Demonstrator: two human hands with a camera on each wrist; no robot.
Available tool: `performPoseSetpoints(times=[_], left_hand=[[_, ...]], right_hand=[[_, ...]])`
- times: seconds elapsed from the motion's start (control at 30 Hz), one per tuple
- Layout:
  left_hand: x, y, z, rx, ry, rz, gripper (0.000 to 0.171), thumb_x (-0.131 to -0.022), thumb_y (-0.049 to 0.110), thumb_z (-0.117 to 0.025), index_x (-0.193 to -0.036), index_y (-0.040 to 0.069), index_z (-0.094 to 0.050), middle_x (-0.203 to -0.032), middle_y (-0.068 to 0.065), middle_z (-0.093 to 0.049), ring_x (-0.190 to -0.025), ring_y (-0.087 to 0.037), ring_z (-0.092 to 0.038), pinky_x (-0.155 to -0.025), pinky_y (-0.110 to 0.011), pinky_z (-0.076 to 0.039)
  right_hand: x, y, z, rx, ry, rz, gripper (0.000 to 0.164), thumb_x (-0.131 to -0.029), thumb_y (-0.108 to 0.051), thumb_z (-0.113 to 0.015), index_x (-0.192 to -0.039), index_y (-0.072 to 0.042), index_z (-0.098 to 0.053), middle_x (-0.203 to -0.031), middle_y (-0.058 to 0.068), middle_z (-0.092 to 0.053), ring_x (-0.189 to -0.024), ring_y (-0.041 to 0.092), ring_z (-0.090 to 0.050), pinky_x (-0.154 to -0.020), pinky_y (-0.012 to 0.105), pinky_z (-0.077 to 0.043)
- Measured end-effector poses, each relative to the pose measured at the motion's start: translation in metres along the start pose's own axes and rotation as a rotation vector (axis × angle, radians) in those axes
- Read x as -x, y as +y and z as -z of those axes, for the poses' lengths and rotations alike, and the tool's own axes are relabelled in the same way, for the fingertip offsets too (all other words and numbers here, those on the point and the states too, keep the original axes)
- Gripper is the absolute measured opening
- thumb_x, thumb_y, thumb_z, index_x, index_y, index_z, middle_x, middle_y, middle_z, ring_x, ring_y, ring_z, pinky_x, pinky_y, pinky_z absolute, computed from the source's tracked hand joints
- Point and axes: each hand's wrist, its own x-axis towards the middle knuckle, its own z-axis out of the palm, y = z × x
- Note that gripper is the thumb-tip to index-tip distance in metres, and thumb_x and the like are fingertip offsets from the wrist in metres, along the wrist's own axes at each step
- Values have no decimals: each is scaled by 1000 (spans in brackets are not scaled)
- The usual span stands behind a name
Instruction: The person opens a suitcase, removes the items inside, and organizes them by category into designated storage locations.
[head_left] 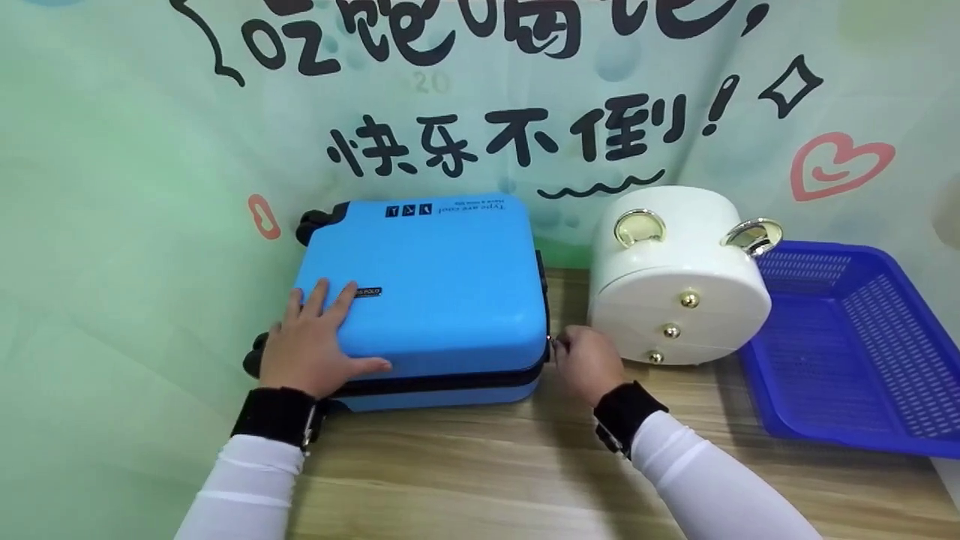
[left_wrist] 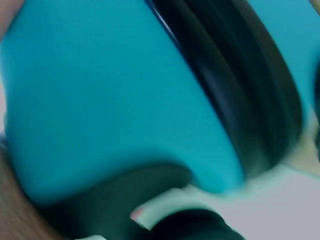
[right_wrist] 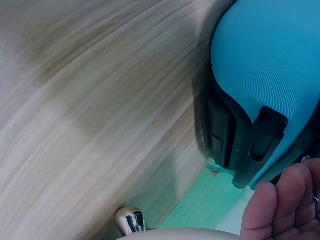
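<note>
A blue hard-shell suitcase [head_left: 450, 262] lies flat on the table, its black wheels [head_left: 313, 223] toward the left. My left hand [head_left: 306, 349] rests on the lid near the front left corner, fingers spread and thumb out to the side. At the suitcase's right end, my right hand [head_left: 590, 365] pinches a small metal zipper pull [head_left: 552, 342] with curled fingers. The right wrist view shows the suitcase's black side handle [right_wrist: 262, 142] near those fingers [right_wrist: 287, 200]. Blurred in the left wrist view are the blue shell [left_wrist: 100, 105] and the black zipper band [left_wrist: 220, 85].
Just right of my right hand stands a white rounded case [head_left: 675, 247] with gold rings and knobs. Beyond it a blue plastic basket [head_left: 832, 442] sits at the table's right. A printed green cloth [head_left: 112, 262] hangs behind and to the left. Wooden table [head_left: 450, 472] shows in front.
</note>
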Motion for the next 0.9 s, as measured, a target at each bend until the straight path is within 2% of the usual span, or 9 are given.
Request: performPoseSetpoints(times=[0.07, 0.17, 0.23, 0.33, 0.47, 0.63, 0.73, 0.9], left_hand=[[3, -3, -2, 17, 17, -5, 124, -52, 90, -59, -153, 26, -27, -154, -19, -22, -133, -57, -16, -84, -73, -34], [6, 1, -7, 28, 39, -1, 123, -52, 90, -59, -153, 26, -26, -154, -19, -22, -123, -61, -32, -78, -68, -43], [9, 5, -10, 29, 57, 9, 122, -53, 90, -59, -153, 27, -26, -155, -18, -22, -113, -60, -44, -73, -63, -48], [13, 10, -13, 32, 78, 23, 121, -55, 89, -59, -153, 26, -27, -155, -18, -22, -103, -56, -54, -68, -56, -51], [19, 20, -15, 31, 107, 53, 121, -54, 90, -58, -153, 26, -28, -155, -17, -23, -100, -57, -54, -63, -54, -51], [31, 32, -20, 24, 135, 121, 122, -54, 91, -56, -152, 25, -29, -154, -18, -24, -90, -55, -57, -56, -50, -49], [38, 41, -21, 12, 147, 158, 122, -55, 92, -54, -153, 24, -27, -154, -20, -22, -78, -51, -59, -49, -47, -45], [51, 58, -24, -9, 146, 226, 124, -56, 93, -51, -154, 24, -23, -154, -22, -19, -67, -46, -56, -53, -51, -45]], right_hand=[[2, 1, 1, -9, -12, -8, 11, -91, -12, -62, -80, -9, -64, -75, 1, -63, -75, 23, -61, -69, 38, -50], [6, 3, 3, -17, -16, -16, 11, -91, -12, -61, -82, -8, -66, -75, 0, -63, -74, 22, -61, -68, 38, -50], [8, 5, 4, -22, -13, -12, 11, -91, -12, -61, -82, -8, -66, -76, 0, -64, -73, 21, -61, -68, 37, -50], [12, 7, 7, -25, -2, 6, 12, -90, -11, -61, -79, -9, -65, -76, 1, -65, -71, 21, -61, -67, 37, -49], [19, 10, 7, -2, 31, 56, 14, -86, -9, -63, -73, -10, -62, -72, 2, -64, -67, 22, -60, -63, 39, -49], [29, 11, 6, 5, 52, 108, 19, -84, -7, -65, -67, -13, -58, -68, 0, -62, -65, 20, -60, -62, 39, -48], [31, 10, 6, 1, 49, 129, 21, -85, -8, -64, -67, -15, -57, -68, -2, -61, -65, 20, -59, -63, 38, -48], [28, 8, 5, 5, 42, 104, 21, -87, -9, -64, -67, -14, -56, -70, -1, -61, -67, 20, -59, -64, 39, -48]])
